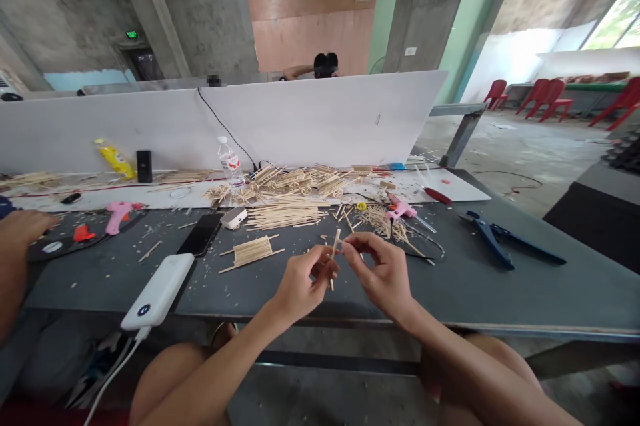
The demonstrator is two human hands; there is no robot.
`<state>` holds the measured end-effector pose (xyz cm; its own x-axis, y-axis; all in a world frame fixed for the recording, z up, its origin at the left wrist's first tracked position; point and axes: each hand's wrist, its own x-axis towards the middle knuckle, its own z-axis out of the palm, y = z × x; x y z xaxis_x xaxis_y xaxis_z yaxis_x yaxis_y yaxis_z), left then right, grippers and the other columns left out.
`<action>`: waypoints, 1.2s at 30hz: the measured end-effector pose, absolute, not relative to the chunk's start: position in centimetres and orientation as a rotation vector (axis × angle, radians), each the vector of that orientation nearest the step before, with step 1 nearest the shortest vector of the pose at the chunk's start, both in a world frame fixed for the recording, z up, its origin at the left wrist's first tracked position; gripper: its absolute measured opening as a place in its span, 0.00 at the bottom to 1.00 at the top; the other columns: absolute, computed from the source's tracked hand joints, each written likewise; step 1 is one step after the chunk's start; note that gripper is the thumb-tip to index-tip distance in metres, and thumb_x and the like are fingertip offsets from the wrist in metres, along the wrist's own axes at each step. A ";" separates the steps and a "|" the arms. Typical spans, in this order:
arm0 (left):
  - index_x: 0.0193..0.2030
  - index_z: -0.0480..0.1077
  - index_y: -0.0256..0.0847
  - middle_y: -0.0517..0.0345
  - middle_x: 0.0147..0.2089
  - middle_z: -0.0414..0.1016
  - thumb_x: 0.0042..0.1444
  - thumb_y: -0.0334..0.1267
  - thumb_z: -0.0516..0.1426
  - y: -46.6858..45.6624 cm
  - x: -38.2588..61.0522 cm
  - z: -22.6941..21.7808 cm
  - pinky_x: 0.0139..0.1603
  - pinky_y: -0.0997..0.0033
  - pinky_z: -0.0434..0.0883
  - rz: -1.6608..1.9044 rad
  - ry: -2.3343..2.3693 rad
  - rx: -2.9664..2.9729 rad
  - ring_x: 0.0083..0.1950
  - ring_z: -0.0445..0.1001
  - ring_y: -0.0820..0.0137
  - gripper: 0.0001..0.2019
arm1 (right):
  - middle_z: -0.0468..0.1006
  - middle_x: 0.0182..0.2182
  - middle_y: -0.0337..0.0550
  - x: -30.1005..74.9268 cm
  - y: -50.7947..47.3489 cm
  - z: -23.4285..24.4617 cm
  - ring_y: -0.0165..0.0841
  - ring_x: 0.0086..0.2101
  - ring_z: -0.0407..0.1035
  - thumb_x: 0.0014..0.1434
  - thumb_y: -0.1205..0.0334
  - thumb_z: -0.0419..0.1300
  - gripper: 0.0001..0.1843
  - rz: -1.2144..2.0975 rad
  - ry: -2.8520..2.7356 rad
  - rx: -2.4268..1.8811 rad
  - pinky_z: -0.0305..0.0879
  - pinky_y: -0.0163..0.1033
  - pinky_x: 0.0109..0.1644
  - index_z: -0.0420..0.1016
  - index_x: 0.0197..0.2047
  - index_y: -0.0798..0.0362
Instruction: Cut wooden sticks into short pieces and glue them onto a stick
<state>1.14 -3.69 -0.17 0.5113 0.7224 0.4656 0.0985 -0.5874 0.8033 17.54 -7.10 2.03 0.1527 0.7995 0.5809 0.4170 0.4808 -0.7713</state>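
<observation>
Over the near table edge, my left hand [307, 276] is closed around a thin wooden stick [336, 245] held nearly upright. My right hand [380, 269] pinches with thumb and forefinger right beside the stick's upper part; what lies between those fingertips is too small to make out. To the left of my hands, a small raft-like panel of wooden sticks [253, 251] lies on the table. Behind them is a row of loose sticks [287, 213], with short stick pieces [377, 219] scattered to its right.
A pink glue gun [400, 208] and blue-handled cutters [493, 239] lie to the right. Leftward are a white power bank [159, 291], a black phone [201, 235] and another pink glue gun [119, 216]. A co-worker's hand [30, 225] rests far left. Behind stand a bottle [230, 163] and stick assemblies [305, 181].
</observation>
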 end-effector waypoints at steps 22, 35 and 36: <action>0.47 0.69 0.38 0.54 0.32 0.76 0.63 0.39 0.53 -3.8 1.2 -0.3 0.31 0.75 0.73 1.068 0.728 2.010 0.30 0.77 0.71 0.10 | 0.79 0.32 0.43 17.9 -6.9 1.8 0.32 0.32 0.73 0.59 0.59 0.60 0.07 0.476 -1.463 -1.075 0.70 0.37 0.37 0.76 0.38 0.53; 0.49 0.66 0.36 0.52 0.35 0.76 0.62 0.48 0.54 -3.9 1.7 0.6 0.28 0.72 0.77 1.027 0.643 1.559 0.32 0.78 0.69 0.17 | 0.79 0.32 0.43 19.2 -6.4 2.1 0.33 0.32 0.73 0.57 0.59 0.62 0.06 0.350 -1.509 -1.098 0.70 0.38 0.38 0.75 0.38 0.52; 0.49 0.66 0.37 0.52 0.35 0.76 0.62 0.49 0.54 -3.9 1.7 0.6 0.28 0.71 0.77 1.026 0.645 1.561 0.32 0.78 0.68 0.17 | 0.79 0.32 0.43 19.1 -6.5 2.1 0.33 0.32 0.73 0.58 0.59 0.61 0.06 0.354 -1.520 -1.096 0.70 0.38 0.38 0.75 0.38 0.52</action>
<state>1.71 -3.93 0.61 0.4756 0.8365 0.2721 -0.1182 -0.2458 0.9621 19.06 -6.45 2.07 0.1092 0.7846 0.6103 0.4342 0.5146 -0.7393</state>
